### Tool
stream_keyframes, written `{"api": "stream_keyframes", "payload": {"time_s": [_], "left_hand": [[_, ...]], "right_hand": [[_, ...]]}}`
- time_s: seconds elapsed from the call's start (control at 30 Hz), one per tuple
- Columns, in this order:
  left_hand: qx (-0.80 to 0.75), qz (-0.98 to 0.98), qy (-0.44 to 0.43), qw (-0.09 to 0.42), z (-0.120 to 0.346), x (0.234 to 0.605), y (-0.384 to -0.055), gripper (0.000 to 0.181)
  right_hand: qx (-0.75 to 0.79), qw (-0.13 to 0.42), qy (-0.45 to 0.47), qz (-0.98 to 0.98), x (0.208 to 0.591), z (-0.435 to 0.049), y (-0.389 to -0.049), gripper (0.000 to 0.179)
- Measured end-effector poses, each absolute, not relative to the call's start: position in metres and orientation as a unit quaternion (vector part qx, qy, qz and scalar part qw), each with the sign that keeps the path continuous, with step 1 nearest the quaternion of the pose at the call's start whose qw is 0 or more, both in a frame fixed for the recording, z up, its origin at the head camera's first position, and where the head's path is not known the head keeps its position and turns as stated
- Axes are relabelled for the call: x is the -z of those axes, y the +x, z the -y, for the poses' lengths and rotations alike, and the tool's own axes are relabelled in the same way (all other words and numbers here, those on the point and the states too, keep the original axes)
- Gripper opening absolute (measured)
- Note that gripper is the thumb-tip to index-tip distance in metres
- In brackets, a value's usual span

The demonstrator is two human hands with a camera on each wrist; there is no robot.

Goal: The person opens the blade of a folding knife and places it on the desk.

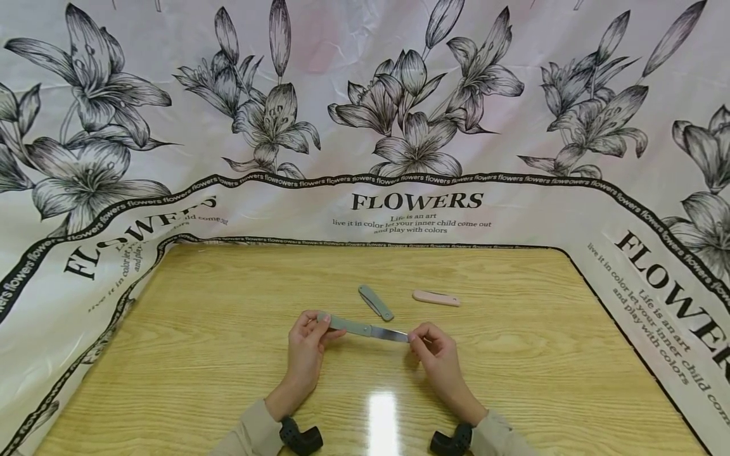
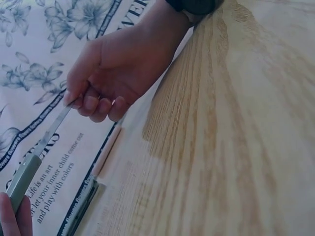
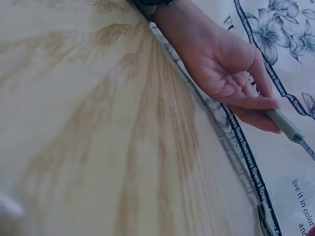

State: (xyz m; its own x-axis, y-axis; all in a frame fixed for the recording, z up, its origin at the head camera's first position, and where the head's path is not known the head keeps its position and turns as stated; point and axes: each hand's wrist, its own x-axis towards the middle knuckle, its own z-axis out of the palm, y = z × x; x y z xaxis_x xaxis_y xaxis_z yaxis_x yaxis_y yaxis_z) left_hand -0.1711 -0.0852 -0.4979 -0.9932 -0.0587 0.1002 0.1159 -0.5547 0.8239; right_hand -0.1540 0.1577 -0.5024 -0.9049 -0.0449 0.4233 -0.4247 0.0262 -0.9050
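A folding knife with a pale green handle point(image 1: 356, 327) is held level in front of me, its steel blade point(image 1: 390, 334) swung out to the right. My left hand point(image 1: 306, 354) grips the handle end between thumb and fingers. At the other end, my right hand point(image 1: 443, 362) pinches the blade near its tip, which the fingertips hide. The left wrist view shows this pinch on the blade point(image 2: 54, 125) close up. In the right wrist view, the left thumb and fingers lie along the green handle point(image 3: 285, 124).
Beyond the hands, a second green folding knife point(image 1: 376, 303) lies folded on the wood-grain table point(image 1: 228, 291). To its right is a folded pink knife point(image 1: 436, 297). A flower-printed cloth point(image 1: 274, 215) borders the table at the back and both sides.
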Motion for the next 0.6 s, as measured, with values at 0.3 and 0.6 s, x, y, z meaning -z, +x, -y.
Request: {"api": "stream_keyframes", "payload": {"time_s": [0.3, 0.6], "left_hand": [[0.876, 0.477, 0.012, 0.073, 0.0870, 0.4967, -0.1706, 0.006], [0.876, 0.476, -0.013, 0.071, 0.0880, 0.4980, -0.1717, 0.017]], "right_hand": [[-0.674, 0.096, 0.211, 0.701, 0.5025, -0.1574, -0.1541, 0.011], [-0.673, 0.102, 0.220, 0.699, 0.5060, -0.1591, -0.1571, 0.012]]}}
